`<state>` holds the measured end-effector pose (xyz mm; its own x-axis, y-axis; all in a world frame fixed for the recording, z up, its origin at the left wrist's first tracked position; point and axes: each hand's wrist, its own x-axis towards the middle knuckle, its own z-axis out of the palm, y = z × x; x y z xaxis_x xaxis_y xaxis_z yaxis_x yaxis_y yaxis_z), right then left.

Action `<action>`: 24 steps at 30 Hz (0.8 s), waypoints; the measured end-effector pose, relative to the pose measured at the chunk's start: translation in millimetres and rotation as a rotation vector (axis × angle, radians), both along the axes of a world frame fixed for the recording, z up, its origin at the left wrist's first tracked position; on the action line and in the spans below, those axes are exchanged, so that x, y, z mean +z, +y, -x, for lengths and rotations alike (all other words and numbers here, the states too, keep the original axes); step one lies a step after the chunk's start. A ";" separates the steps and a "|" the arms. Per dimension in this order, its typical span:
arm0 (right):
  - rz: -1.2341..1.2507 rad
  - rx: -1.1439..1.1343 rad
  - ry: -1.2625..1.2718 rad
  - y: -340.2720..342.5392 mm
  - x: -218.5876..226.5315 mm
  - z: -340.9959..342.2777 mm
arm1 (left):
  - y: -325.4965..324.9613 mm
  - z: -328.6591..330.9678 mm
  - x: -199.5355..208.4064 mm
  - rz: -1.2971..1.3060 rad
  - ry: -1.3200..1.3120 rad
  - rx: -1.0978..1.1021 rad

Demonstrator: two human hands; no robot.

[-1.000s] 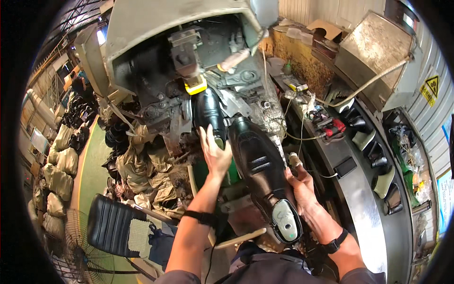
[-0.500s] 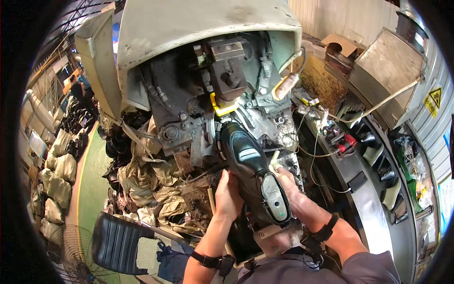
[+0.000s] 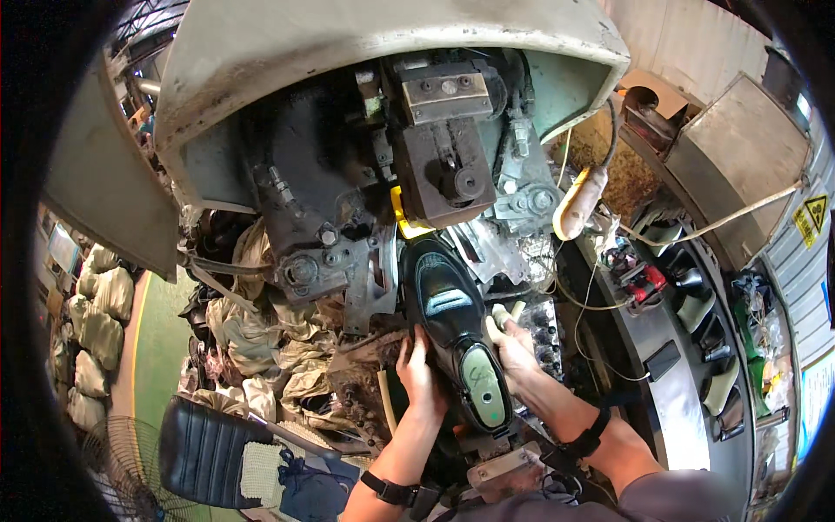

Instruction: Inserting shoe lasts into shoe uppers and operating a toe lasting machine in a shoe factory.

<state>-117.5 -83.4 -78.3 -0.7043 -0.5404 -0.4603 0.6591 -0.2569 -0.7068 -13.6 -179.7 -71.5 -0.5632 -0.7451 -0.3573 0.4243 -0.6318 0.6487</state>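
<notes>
Left-hand grip (image 3: 424, 378) and right-hand grip (image 3: 522, 357) are clasping one black shoe (image 3: 442, 283) between them.
Shoe: is pointing its toe into a grey machine (image 3: 445, 170), just below a yellow part (image 3: 405, 219), contact being unclear; a pale green plate (image 3: 481, 378) is filling the heel-end opening, nearest the person. Left-hand grip is lying along the shoe's left side; right-hand grip is bearing on its right side, a small pale item (image 3: 517, 311), too small to identify, showing by the fingertips. Surroundings: a pale hood (image 3: 383, 35) is overhanging the machine; at right, a metal counter (image 3: 683, 431) is carrying a black phone-like slab (image 3: 663, 360) and a red tool (image 3: 646, 284); at left, a black chair (image 3: 209, 448) is standing near a wire fan (image 3: 126, 461).
</notes>
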 end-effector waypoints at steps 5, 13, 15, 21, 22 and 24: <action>-0.012 -0.002 -0.045 2.0 12.2 1.1 | -2.1 3.0 -3.7 -0.150 0.119 -0.058; 0.091 0.021 -0.052 -3.7 -43.3 16.8 | -0.5 9.5 -45.2 0.148 -0.021 0.127; 0.035 0.018 -0.061 -8.2 -37.8 16.2 | -4.8 10.7 -49.3 0.153 -0.036 0.119; 0.205 0.004 0.036 -16.4 -49.9 22.0 | -7.2 27.2 -71.4 0.128 -0.077 0.241; 0.206 0.010 0.030 -18.1 -49.7 21.5 | -8.4 25.4 -78.9 0.128 -0.082 0.247; 0.226 0.029 0.033 -18.5 -44.4 20.4 | -9.1 26.2 -80.1 0.108 -0.011 0.220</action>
